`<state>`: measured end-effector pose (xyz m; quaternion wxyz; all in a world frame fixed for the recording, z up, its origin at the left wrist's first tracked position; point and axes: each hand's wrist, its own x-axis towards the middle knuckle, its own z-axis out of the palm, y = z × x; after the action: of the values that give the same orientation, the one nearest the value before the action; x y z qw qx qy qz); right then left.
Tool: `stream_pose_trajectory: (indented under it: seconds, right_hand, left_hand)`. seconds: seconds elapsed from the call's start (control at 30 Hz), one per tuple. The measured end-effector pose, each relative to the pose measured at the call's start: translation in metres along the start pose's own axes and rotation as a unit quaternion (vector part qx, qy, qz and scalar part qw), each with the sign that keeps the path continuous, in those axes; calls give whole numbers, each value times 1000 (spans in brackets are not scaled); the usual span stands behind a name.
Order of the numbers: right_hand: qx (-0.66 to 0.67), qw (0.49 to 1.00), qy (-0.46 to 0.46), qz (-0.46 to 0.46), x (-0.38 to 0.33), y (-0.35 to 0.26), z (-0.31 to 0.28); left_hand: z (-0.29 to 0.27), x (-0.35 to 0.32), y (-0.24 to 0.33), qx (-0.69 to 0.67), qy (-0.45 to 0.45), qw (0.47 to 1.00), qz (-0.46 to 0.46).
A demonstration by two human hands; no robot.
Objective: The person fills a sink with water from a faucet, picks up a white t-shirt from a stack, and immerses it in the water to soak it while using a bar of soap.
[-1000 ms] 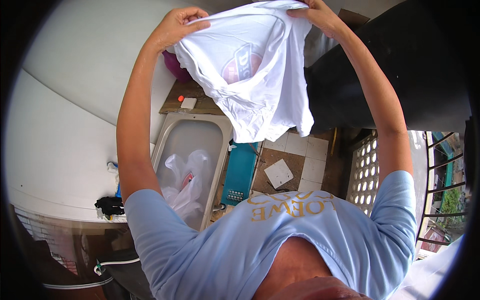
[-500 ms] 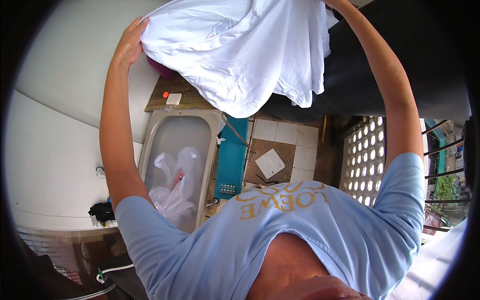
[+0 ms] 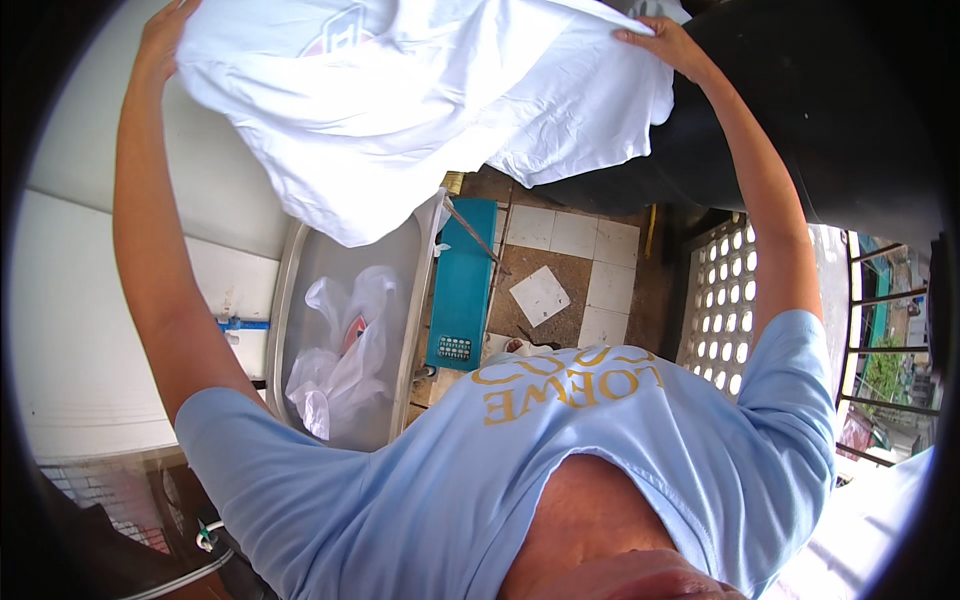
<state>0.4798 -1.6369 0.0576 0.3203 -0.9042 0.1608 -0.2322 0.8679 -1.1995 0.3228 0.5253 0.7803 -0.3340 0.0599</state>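
Note:
A white shirt (image 3: 430,100) with a printed emblem hangs spread between my two raised hands at the top of the view. My left hand (image 3: 165,40) is closed on its left edge, partly cut off by the frame. At the other end, my right hand (image 3: 668,46) pinches the fabric between thumb and fingers. The lower folds droop over the far end of a metal sink (image 3: 412,275). In the sink's cloudy water lies another white garment (image 3: 345,350) with a red patch.
A teal bench-like surface (image 3: 462,275) with a small dark grid stands right of the sink. Pale floor tiles (image 3: 615,285) lie beyond. A perforated white block wall (image 3: 720,310) and barred window (image 3: 890,350) are at right. A blue pipe fitting (image 3: 245,324) juts out left of the sink.
My left hand has moved left and up, pulling the shirt wider, and my right hand has come down into view. The shirt's emblem shows more clearly and its hem now overhangs the sink.

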Motion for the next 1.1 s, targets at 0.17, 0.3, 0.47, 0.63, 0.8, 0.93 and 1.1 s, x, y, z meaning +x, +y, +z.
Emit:
stream_pose_trajectory:
  seconds: [0.17,0.3,0.47,0.63,0.8,0.93,1.1]
  right_hand:
    - [-21,997,56,-47,5,-46,-47]
    - [25,997,63,-38,16,-26,-60]
    - [-14,997,70,-33,24,-28,-79]
    - [4,995,96,29,17,-55,-83]
    - [9,997,15,72,21,-61,-109]
    - [-39,997,42,49,25,-65,-119]
    - [15,1000,-17,10,31,-120,-115]
  left_hand:
    - [-71,20,21,72,17,997,-20]
    - [-102,28,24,123,21,992,-18]
    - [-120,12,16,218,-18,975,31]
    - [-141,-13,11,267,-26,963,23]
    - [-145,2,10,186,-30,982,29]
    - [-130,-1,21,133,-11,991,15]
    - [-125,7,39,55,-92,993,58]
